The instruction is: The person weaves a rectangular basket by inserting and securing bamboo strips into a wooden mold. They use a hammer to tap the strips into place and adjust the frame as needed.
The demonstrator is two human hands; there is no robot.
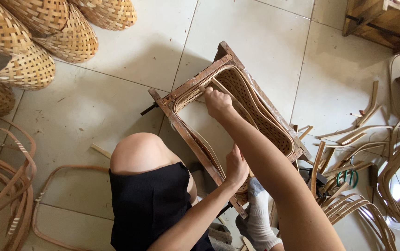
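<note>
at frame centre the right hand (217, 102) grips a cane strip (237, 106) inside the wooden frame (188, 86). the left hand (236, 166) is closed on the frame's lower rail

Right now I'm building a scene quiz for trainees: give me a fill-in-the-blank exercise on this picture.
1. The right hand presses inside a woven basket held in a rectangular ____ frame.
2. The left hand grips the frame's ____ edge.
3. Finished woven baskets are stacked at the picture's upper ____.
4. The green-handled scissors lie on the ____.

Missing: wooden; near; left; floor
</note>
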